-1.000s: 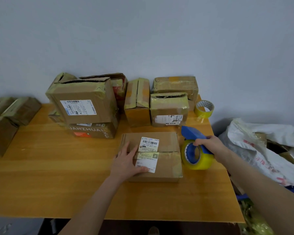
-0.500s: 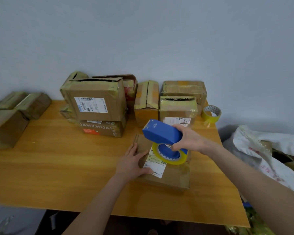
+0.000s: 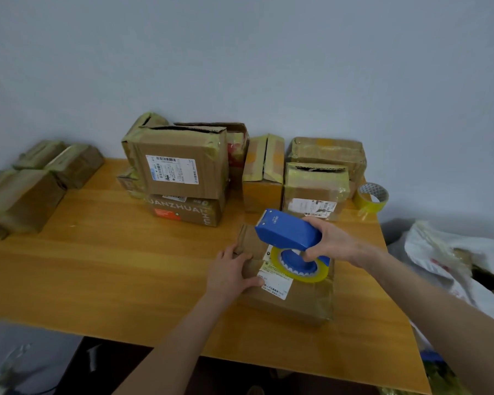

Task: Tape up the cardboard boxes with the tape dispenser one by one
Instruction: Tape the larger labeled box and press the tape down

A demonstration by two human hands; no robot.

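Head view, left to right.

- Far left: a cluster of tape-wrapped brown cardboard boxes (image 3: 26, 201) on the edge of the orange-brown wooden table (image 3: 111, 266).
- Centre back: a large brown cardboard box with a white barcode label (image 3: 180, 163) sits on a flatter brown box printed with white lettering (image 3: 188, 212). More boxes behind it are partly hidden.
- Just right of the stack: a narrow upright orange-sided cardboard box (image 3: 264, 172).
- Front centre: the left hand (image 3: 231, 273) rests on the left part of the low brown cardboard box with white shipping labels (image 3: 294, 300). Its fingers are loosely spread at the far-left edge and its thumb lies along the top, touching the label. It is pressing, not pinching.
- Over this box: a blue plastic tape dispenser (image 3: 288, 232) tilted nose up and to the left, carrying a yellow tape roll (image 3: 300, 270) that is close above the box top. Whether it touches cannot be told.
- The right hand (image 3: 331, 242) is wrapped round the dispenser's handle, thumb underneath near the hub.
- Back right: a taped cardboard box with a torn open top (image 3: 315, 186) stands in front of a wider taped box (image 3: 328, 151).
- Beside them, at the table's far corner: a loose roll of yellow tape (image 3: 372, 196).
- Off the table, right: a white woven sack (image 3: 454, 258).
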